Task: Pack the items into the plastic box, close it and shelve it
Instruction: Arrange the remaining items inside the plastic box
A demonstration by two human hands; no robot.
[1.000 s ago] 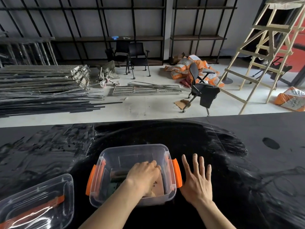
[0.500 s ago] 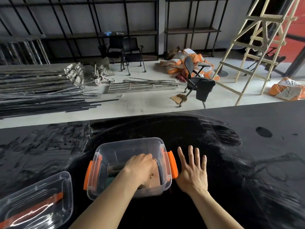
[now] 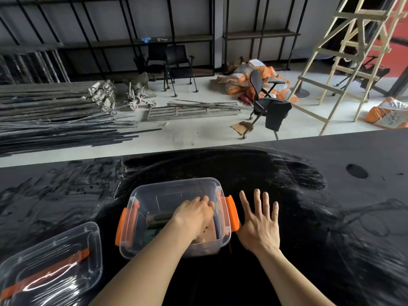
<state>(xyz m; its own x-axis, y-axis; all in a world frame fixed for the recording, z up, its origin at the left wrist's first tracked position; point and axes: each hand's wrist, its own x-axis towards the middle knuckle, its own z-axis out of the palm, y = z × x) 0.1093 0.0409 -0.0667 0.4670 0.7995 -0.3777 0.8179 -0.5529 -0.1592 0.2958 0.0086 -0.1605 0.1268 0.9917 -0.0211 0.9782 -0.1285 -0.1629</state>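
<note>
A clear plastic box [image 3: 176,184] with orange latches [image 3: 233,215] stands open on the black table, near its front edge. My left hand [image 3: 194,215] is down inside the box, palm down over the packed items. These are a brown flat piece [image 3: 207,236], a dark roll [image 3: 159,218] and something green [image 3: 151,234]. Its fingertips curl out of sight, so a grip is not visible. My right hand [image 3: 258,226] lies flat on the table just right of the box, fingers spread, holding nothing. The clear lid [image 3: 55,261] with an orange handle lies at the lower left.
The black table [image 3: 309,195] stretches wide to the right and back. Beyond its far edge are metal shelving [image 3: 176,38] on the wall, stacked metal bars [image 3: 55,115], office chairs [image 3: 267,104], orange sacks [image 3: 240,80] and a wooden ladder [image 3: 344,58].
The view has shifted a little, so the box sits slightly higher in frame. Both hands keep the same places relative to the box.
</note>
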